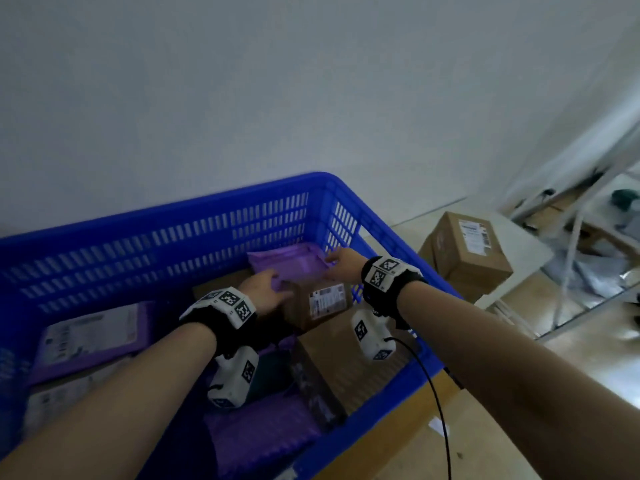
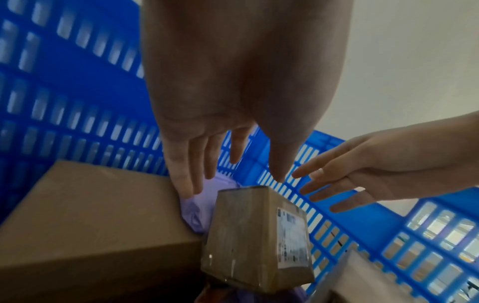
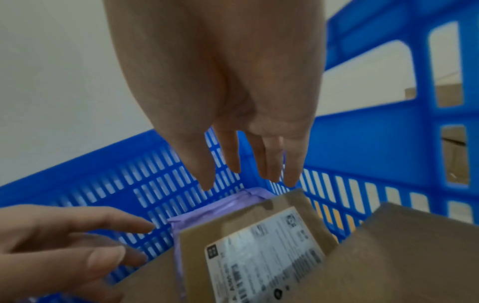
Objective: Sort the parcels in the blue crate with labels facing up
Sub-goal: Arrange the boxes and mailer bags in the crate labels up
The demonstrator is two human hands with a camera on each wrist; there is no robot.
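Head view: both forearms reach from the bottom of the frame into the blue crate (image 1: 166,233). The left hand (image 1: 265,289) and right hand (image 1: 343,265) meet at a purple mailer (image 1: 287,263) in the crate's far right corner, just above a small labelled box (image 1: 323,301); whether they grip the mailer cannot be told here. A second labelled box (image 1: 467,251) sits outside at right.

Left wrist view: the fingers (image 2: 181,172) are straight and spread, tips touching the mailer (image 2: 202,205) between a large plain box (image 2: 90,215) and the small box (image 2: 259,235).

Right wrist view: the fingers (image 3: 230,155) hang straight, apart, just above the mailer (image 3: 220,207).
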